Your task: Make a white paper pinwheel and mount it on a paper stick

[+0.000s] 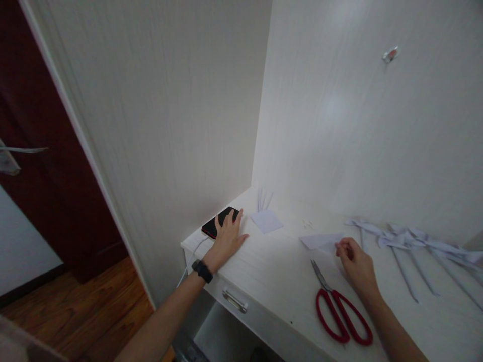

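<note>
On the white table [279, 281], near its far left corner: left hand [227, 236] spread flat, fingertips resting on a black phone [219, 221], nothing gripped. Right hand [354, 264] loosely curled, pinching the edge of a folded paper piece [320, 241] just beyond it. Red-handled scissors [339, 311] just left of the right wrist, blades pointing away. Paper strips [411, 241] further right; bare white walls behind.

Left hand [228, 236] flat, fingers spread, arm outstretched; right hand [354, 264] loosely curled, fingertips pinched.
</note>
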`<act>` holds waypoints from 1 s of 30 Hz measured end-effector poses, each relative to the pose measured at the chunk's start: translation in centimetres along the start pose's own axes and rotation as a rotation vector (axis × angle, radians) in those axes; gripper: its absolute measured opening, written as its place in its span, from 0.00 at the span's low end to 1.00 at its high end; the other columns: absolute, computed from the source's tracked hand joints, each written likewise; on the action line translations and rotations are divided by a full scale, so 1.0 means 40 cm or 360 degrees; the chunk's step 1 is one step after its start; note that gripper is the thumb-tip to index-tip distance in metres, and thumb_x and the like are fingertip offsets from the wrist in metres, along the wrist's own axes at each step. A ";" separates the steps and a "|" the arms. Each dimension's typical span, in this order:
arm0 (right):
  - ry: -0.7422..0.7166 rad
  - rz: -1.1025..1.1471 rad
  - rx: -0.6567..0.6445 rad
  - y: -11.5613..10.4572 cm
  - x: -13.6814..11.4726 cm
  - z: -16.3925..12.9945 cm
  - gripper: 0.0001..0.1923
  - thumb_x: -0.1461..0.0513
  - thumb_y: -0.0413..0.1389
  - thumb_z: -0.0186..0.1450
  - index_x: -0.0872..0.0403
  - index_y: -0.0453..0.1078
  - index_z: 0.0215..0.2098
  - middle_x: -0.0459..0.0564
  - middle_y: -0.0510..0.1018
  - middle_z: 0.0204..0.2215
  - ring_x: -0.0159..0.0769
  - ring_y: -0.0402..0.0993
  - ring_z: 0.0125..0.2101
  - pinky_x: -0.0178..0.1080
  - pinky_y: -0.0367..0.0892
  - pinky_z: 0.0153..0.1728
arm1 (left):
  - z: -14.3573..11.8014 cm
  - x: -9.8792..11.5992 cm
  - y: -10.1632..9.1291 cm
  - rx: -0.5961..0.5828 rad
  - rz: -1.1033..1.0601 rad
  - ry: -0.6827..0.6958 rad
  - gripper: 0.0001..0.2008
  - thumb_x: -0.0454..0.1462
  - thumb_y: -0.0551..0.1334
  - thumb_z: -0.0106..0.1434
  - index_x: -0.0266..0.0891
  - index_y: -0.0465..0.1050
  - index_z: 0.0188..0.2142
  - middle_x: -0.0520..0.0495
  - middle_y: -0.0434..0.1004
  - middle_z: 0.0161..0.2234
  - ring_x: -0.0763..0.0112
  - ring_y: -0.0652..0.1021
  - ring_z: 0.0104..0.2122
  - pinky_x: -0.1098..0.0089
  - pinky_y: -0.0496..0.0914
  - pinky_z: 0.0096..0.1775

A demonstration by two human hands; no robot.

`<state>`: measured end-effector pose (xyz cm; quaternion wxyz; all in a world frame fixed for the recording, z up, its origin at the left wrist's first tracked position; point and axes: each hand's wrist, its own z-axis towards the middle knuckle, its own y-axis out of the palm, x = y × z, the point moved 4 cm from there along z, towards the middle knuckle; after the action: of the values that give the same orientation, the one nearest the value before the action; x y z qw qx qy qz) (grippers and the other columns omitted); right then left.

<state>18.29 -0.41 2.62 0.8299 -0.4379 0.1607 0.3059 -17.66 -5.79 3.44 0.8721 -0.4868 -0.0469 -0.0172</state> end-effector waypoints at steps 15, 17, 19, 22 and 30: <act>0.0085 -0.0008 -0.0028 0.003 0.015 0.002 0.13 0.49 0.45 0.60 0.49 0.60 0.31 0.44 0.72 0.19 0.38 0.69 0.19 0.38 0.63 0.24 | -0.037 -0.177 -0.041 -0.0258 -0.0155 -0.0240 0.35 0.45 0.56 0.58 0.35 0.46 0.61 0.34 0.64 0.53 0.53 0.67 0.52 0.58 0.62 0.49; 0.0071 -0.0009 -0.0021 0.003 0.015 0.002 0.13 0.49 0.45 0.60 0.49 0.60 0.31 0.45 0.72 0.19 0.38 0.69 0.19 0.38 0.63 0.24 | -0.033 -0.172 -0.045 -0.0271 -0.0184 -0.0222 0.35 0.44 0.55 0.58 0.34 0.47 0.61 0.34 0.68 0.50 0.54 0.68 0.50 0.59 0.62 0.49; 0.0058 -0.0009 -0.0015 0.002 0.014 0.001 0.13 0.49 0.45 0.60 0.49 0.60 0.30 0.45 0.72 0.18 0.37 0.69 0.19 0.38 0.63 0.23 | -0.028 -0.169 -0.049 -0.0266 -0.0196 -0.0212 0.35 0.45 0.55 0.58 0.33 0.47 0.61 0.34 0.69 0.49 0.54 0.69 0.49 0.59 0.62 0.49; 0.0063 -0.0015 -0.0020 0.002 0.011 0.000 0.14 0.49 0.45 0.61 0.49 0.60 0.30 0.44 0.72 0.19 0.37 0.69 0.19 0.38 0.63 0.23 | -0.025 -0.169 -0.050 -0.0251 -0.0213 -0.0188 0.37 0.46 0.55 0.58 0.32 0.46 0.62 0.35 0.68 0.50 0.55 0.68 0.50 0.60 0.62 0.50; 0.0073 -0.0023 -0.0032 0.000 0.011 0.000 0.14 0.49 0.45 0.61 0.49 0.60 0.31 0.45 0.72 0.19 0.38 0.70 0.20 0.38 0.63 0.24 | 0.008 -0.134 -0.034 -0.0253 -0.0099 -0.0020 0.27 0.50 0.57 0.58 0.43 0.64 0.54 0.37 0.55 0.59 0.46 0.55 0.59 0.52 0.57 0.53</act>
<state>18.63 -0.26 2.38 0.8237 -0.4544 0.1734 0.2915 -23.13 -6.31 4.26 0.8294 -0.5529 -0.0661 -0.0448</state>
